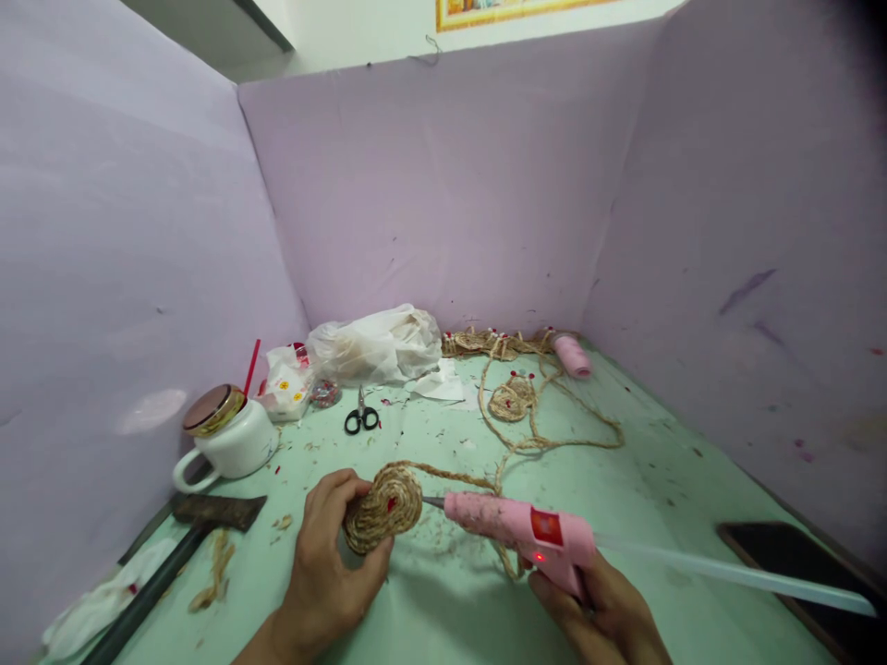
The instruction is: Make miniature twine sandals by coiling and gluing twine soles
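- Rope coil: held on edge just above the surface, near its front. Several turns are seen wound into a flat disc, with a small red spot at the centre.
- Left hand: the coil is pinched at its rim between the thumb and the curled fingers.
- Right hand: the fingers are closed around the handle of the pink glue gun. Its red light is lit, and its nozzle is set at the coil's right edge, touching or nearly so.
- Loose rope: a long tail is trailed from the coil toward the back. The winding is therefore judged partly done, with much rope left to be glued on.
- A smaller coil and scissors are laid farther back.
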Demonstrator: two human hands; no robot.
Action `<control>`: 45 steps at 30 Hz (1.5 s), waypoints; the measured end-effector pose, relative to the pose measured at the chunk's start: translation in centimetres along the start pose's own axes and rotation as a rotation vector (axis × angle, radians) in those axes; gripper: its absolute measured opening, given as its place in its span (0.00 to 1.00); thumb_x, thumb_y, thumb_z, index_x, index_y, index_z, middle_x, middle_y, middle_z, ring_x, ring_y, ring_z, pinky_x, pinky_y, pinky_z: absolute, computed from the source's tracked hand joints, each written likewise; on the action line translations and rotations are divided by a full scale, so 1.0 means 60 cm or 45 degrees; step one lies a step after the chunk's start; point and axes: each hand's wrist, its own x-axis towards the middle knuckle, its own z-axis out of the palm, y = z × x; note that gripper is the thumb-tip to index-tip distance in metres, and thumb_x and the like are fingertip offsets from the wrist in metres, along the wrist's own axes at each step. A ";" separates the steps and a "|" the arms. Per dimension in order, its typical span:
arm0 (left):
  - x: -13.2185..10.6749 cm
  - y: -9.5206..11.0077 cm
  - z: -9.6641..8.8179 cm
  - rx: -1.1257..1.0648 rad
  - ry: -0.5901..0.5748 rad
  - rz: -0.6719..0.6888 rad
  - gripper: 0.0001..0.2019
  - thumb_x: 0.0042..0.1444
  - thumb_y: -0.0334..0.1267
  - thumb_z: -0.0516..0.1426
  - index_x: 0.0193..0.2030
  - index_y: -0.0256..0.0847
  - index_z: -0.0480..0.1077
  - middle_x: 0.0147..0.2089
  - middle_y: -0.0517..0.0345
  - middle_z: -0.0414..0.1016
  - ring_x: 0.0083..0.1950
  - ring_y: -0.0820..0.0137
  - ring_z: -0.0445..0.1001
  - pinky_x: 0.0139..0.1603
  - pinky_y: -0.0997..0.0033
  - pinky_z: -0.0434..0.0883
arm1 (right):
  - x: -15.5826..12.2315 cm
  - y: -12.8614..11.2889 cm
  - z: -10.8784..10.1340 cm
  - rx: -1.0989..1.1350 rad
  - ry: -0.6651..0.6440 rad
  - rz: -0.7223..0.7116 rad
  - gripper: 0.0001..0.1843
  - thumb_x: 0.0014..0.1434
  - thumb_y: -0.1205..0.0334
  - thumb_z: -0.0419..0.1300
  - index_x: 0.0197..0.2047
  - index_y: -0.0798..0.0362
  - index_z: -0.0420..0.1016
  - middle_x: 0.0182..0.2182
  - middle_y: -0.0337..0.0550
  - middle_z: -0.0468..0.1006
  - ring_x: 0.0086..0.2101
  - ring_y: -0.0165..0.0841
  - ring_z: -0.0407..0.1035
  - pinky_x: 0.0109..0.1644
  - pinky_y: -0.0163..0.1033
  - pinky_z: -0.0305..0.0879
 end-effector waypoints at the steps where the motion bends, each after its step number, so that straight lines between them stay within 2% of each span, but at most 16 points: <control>1: 0.000 0.000 0.000 -0.003 -0.011 -0.014 0.18 0.46 0.31 0.56 0.45 0.39 0.60 0.48 0.47 0.61 0.50 0.60 0.64 0.47 0.61 0.67 | 0.000 0.001 0.001 0.004 0.001 -0.012 0.24 0.49 0.43 0.57 0.42 0.51 0.76 0.38 0.48 0.79 0.39 0.43 0.73 0.41 0.39 0.69; 17: 0.007 0.004 0.002 -0.013 -0.041 -0.091 0.15 0.45 0.32 0.55 0.42 0.39 0.61 0.45 0.49 0.64 0.48 0.60 0.66 0.46 0.62 0.67 | -0.001 0.014 -0.002 -0.013 -0.087 -0.022 0.24 0.51 0.44 0.56 0.45 0.51 0.75 0.39 0.48 0.79 0.40 0.44 0.71 0.42 0.40 0.69; 23: 0.008 0.005 0.002 -0.033 -0.048 -0.121 0.15 0.45 0.33 0.55 0.42 0.39 0.62 0.45 0.49 0.64 0.48 0.60 0.66 0.46 0.62 0.67 | 0.001 -0.002 -0.004 -0.028 -0.164 -0.070 0.24 0.52 0.44 0.54 0.45 0.50 0.75 0.39 0.48 0.79 0.41 0.43 0.71 0.43 0.39 0.68; 28: 0.009 0.009 0.001 -0.069 -0.087 -0.192 0.14 0.44 0.34 0.56 0.40 0.39 0.63 0.44 0.49 0.66 0.47 0.60 0.67 0.46 0.62 0.67 | 0.006 -0.022 -0.008 -0.029 -0.267 -0.096 0.22 0.54 0.46 0.53 0.43 0.50 0.76 0.36 0.46 0.79 0.36 0.40 0.72 0.41 0.37 0.68; 39: 0.013 0.017 0.004 -0.205 -0.151 -0.346 0.13 0.43 0.36 0.55 0.38 0.39 0.64 0.43 0.51 0.68 0.46 0.61 0.68 0.47 0.64 0.66 | 0.006 -0.022 -0.010 -0.063 -0.265 -0.068 0.23 0.54 0.45 0.53 0.44 0.51 0.76 0.38 0.47 0.79 0.39 0.41 0.72 0.44 0.38 0.68; 45: 0.019 0.024 0.000 -0.326 -0.217 -0.432 0.11 0.44 0.38 0.55 0.37 0.40 0.64 0.40 0.53 0.69 0.43 0.62 0.68 0.44 0.65 0.66 | 0.005 -0.013 -0.006 -0.124 -0.148 -0.096 0.23 0.52 0.44 0.54 0.42 0.51 0.77 0.35 0.47 0.80 0.37 0.40 0.73 0.41 0.37 0.69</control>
